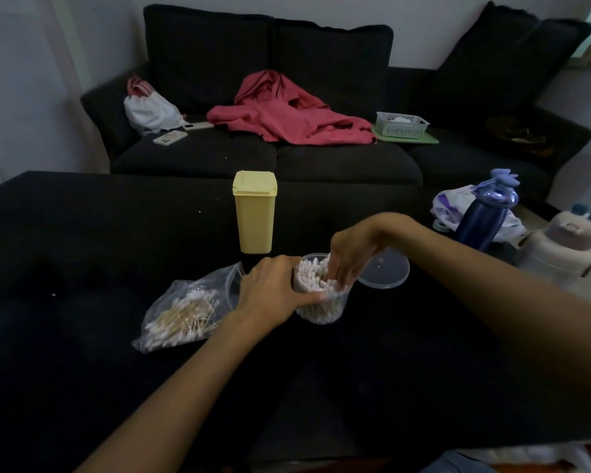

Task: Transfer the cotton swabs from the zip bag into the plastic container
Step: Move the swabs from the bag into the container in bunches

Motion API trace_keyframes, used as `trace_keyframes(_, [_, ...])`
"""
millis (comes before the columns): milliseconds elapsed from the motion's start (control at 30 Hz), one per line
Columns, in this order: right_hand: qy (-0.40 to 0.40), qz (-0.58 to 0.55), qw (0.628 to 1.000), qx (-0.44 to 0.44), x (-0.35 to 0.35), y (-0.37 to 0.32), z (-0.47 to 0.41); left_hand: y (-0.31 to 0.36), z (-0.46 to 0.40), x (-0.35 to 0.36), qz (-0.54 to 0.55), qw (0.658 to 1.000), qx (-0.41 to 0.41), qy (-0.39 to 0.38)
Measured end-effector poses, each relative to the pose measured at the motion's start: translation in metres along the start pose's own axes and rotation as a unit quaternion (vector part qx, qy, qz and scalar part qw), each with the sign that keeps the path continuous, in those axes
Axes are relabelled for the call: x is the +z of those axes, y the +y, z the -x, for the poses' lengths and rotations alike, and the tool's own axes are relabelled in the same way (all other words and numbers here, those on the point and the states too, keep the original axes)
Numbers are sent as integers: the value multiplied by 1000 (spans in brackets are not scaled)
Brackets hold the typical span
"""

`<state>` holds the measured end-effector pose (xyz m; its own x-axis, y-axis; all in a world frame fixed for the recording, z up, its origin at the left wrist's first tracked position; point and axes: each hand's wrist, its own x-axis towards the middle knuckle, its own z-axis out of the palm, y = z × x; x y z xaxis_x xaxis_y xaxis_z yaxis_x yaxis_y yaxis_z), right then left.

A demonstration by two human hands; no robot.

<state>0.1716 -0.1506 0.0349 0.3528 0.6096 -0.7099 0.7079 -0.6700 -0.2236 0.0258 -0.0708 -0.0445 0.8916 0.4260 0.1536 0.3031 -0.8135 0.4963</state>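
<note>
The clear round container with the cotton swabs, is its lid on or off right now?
Off. The clear container is open at the top with swabs standing in it, and its lid lies on the table just to its right.

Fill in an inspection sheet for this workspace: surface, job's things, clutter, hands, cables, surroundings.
Surface: dark table.
Job's things: clear plastic container packed with upright cotton swabs; zip bag lying beside it, swabs still inside; clear lid off, flat on table.
Clutter: yellow box, blue bottle, cream bottle.
Hands: left hand grips container; right hand fingers among the swabs.
Cables: nothing seen.
Surroundings: dark sofa with red garment, basket.
</note>
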Motion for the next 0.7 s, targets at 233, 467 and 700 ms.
trace_keyframes(233, [-26,-81,996,-10,-1,8,2,-3,13,2,24,993,81,82])
trace_keyframes(467, [13,-134,990,-50,10,26,3,4,15,5,-29,988,143,55])
trace_keyframes(700, [22,-205,975,-86,6,37,9,0,14,9,-38,984,151,91])
